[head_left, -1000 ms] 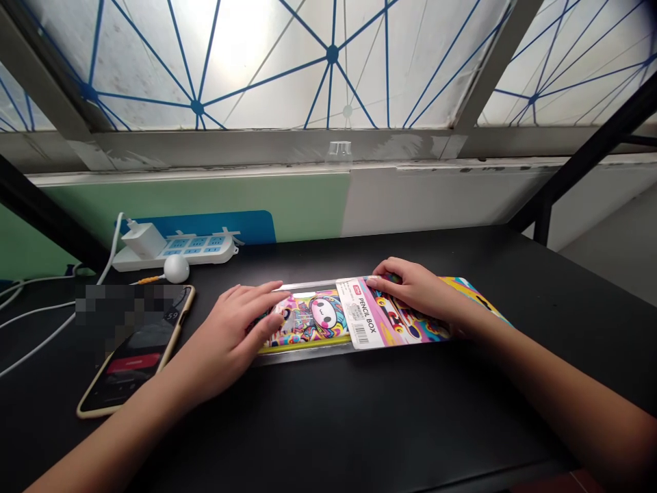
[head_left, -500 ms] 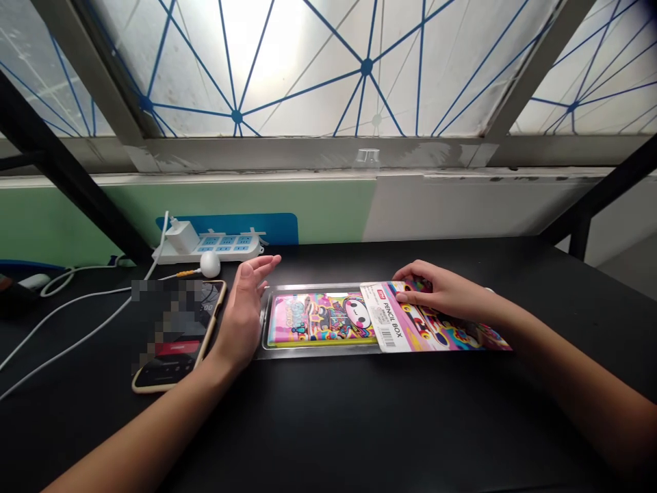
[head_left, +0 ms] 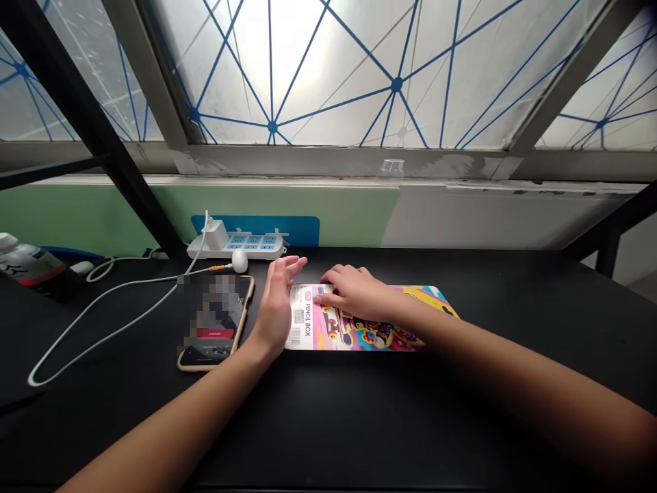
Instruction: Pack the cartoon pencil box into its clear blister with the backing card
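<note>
A colourful printed cardboard sleeve point(head_left: 377, 335) marked PENCIL BOX lies flat on the black table. It covers the pencil box and its clear tray, which are now hidden. My left hand point(head_left: 274, 308) stands on its edge at the sleeve's left end, palm turned toward it, fingers stretched out and holding nothing. Over the top of the sleeve reaches my right hand point(head_left: 354, 291), its thumb on the printed face and its fingers curled at the far edge. My right forearm hides part of the sleeve's right end.
Left of my left hand lies a phone point(head_left: 220, 329) in a pale case, its screen partly blurred. Behind it are a white power strip point(head_left: 251, 243), a plugged-in charger point(head_left: 215, 234) and a looping white cable point(head_left: 97, 298). A bottle point(head_left: 31, 263) stands far left. Black frame bars point(head_left: 133, 198) slant at both sides.
My right hand and the sleeve have moved left, and the sleeve has slid over the tray and pencil box. My left hand stays at the left end. The view has shifted slightly left.
</note>
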`<state>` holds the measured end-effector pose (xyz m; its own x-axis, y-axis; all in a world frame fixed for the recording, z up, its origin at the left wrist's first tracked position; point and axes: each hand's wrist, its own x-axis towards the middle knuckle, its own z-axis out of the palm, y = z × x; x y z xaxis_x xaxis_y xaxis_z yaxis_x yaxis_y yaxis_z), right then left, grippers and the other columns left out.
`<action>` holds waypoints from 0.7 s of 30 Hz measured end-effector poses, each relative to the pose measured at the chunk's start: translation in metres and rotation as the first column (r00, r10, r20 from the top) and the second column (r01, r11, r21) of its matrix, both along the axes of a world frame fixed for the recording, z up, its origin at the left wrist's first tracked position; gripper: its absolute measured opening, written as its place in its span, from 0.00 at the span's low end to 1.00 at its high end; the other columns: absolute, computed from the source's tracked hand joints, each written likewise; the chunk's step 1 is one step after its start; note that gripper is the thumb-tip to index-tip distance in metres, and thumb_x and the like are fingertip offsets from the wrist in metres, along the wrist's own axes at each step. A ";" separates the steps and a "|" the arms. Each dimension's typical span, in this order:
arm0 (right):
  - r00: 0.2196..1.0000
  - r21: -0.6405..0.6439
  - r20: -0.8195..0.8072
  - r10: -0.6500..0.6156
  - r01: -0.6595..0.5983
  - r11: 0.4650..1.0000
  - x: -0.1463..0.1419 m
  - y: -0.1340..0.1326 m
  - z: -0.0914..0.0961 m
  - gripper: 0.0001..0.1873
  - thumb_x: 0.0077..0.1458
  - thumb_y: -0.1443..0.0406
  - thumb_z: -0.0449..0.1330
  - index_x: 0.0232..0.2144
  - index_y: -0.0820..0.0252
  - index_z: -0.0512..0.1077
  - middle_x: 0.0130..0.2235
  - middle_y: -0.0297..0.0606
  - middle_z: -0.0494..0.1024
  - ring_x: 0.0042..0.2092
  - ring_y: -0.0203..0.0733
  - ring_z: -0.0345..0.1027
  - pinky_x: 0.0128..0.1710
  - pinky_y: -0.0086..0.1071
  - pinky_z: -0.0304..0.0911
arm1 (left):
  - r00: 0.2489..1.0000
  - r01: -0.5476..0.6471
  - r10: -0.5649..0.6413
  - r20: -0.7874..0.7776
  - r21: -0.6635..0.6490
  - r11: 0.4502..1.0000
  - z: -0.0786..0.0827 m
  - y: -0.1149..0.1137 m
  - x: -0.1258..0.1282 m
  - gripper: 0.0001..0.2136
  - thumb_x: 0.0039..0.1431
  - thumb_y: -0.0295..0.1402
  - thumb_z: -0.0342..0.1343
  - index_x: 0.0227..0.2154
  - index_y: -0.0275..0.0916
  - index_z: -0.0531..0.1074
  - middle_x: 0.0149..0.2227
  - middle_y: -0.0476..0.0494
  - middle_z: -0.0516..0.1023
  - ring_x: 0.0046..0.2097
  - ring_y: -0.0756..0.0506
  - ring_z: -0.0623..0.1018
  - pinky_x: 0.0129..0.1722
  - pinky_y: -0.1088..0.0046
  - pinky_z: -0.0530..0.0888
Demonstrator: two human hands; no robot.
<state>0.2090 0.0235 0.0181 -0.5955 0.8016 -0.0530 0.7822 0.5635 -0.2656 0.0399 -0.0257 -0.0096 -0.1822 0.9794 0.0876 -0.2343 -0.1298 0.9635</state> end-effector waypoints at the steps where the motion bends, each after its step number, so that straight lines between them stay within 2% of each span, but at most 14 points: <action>1: 1.000 0.029 -0.005 0.000 0.000 1.000 -0.001 -0.002 -0.001 0.26 0.64 0.46 0.54 0.52 0.57 0.73 0.54 0.50 0.76 0.56 0.59 0.67 0.55 0.51 0.58 | 1.000 -0.003 0.003 0.003 -0.033 0.999 0.000 0.001 -0.001 0.11 0.68 0.39 0.48 0.48 0.44 0.68 0.59 0.40 0.77 0.65 0.42 0.70 0.63 0.60 0.64; 3: 1.000 0.104 -0.024 -0.015 0.017 0.994 0.010 -0.005 0.000 0.25 0.64 0.47 0.55 0.52 0.57 0.72 0.55 0.50 0.75 0.57 0.59 0.67 0.57 0.53 0.56 | 1.000 -0.003 0.004 0.007 -0.099 0.995 0.000 0.001 -0.004 0.16 0.59 0.27 0.52 0.49 0.45 0.67 0.60 0.41 0.75 0.64 0.41 0.70 0.56 0.63 0.71; 6: 0.993 0.168 -0.084 -0.084 0.097 0.981 0.056 -0.007 -0.001 0.25 0.64 0.46 0.54 0.50 0.55 0.73 0.54 0.48 0.77 0.56 0.58 0.70 0.57 0.54 0.57 | 1.000 0.010 -0.009 0.004 -0.182 0.983 -0.001 0.003 -0.007 0.28 0.48 0.18 0.50 0.52 0.48 0.67 0.60 0.40 0.74 0.65 0.40 0.70 0.44 0.68 0.76; 9: 0.951 0.104 -0.220 -0.218 0.245 0.964 0.116 -0.004 -0.005 0.25 0.61 0.43 0.55 0.47 0.52 0.74 0.53 0.44 0.78 0.53 0.56 0.72 0.53 0.50 0.64 | 0.998 0.053 -0.048 0.027 -0.237 0.970 0.001 0.004 -0.007 0.33 0.45 0.15 0.49 0.54 0.49 0.68 0.58 0.38 0.76 0.63 0.39 0.72 0.38 0.71 0.78; 12: 0.886 -0.057 -0.305 -0.348 0.348 0.936 0.158 -0.001 -0.012 0.24 0.61 0.44 0.54 0.44 0.53 0.75 0.46 0.43 0.81 0.46 0.52 0.75 0.43 0.43 0.69 | 0.993 0.078 -0.051 0.102 -0.284 0.956 0.004 0.005 -0.006 0.30 0.50 0.14 0.50 0.54 0.47 0.68 0.56 0.36 0.78 0.57 0.38 0.78 0.37 0.69 0.80; 14: 0.883 -0.138 -0.315 -0.349 0.321 0.937 0.166 0.000 -0.016 0.23 0.61 0.44 0.54 0.42 0.54 0.75 0.43 0.42 0.82 0.43 0.51 0.75 0.40 0.40 0.69 | 0.992 0.058 -0.020 0.127 -0.300 0.952 0.005 0.006 -0.004 0.28 0.53 0.14 0.51 0.54 0.46 0.68 0.54 0.36 0.79 0.53 0.39 0.81 0.36 0.69 0.81; 17: 0.902 -0.205 -0.316 -0.295 0.239 0.949 0.161 -0.001 -0.020 0.22 0.62 0.46 0.55 0.41 0.54 0.76 0.42 0.39 0.82 0.42 0.48 0.75 0.38 0.37 0.67 | 0.994 0.008 0.028 0.110 -0.314 0.950 0.005 0.006 -0.003 0.25 0.57 0.15 0.51 0.54 0.47 0.69 0.54 0.37 0.80 0.48 0.39 0.83 0.32 0.69 0.81; 21: 0.911 -0.207 -0.302 -0.281 0.226 0.952 0.152 -0.006 -0.020 0.22 0.62 0.44 0.56 0.36 0.54 0.76 0.37 0.38 0.82 0.37 0.46 0.74 0.33 0.35 0.64 | 0.997 -0.010 0.034 0.070 -0.312 0.950 0.005 0.007 -0.003 0.25 0.59 0.16 0.51 0.55 0.47 0.69 0.54 0.37 0.80 0.43 0.41 0.85 0.29 0.70 0.81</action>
<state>0.3610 0.0178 -0.0017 -0.3798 0.9244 -0.0353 0.7478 0.2844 -0.5999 0.0366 -0.0186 -0.0050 -0.1986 0.9513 -0.2359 -0.3069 0.1682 0.9368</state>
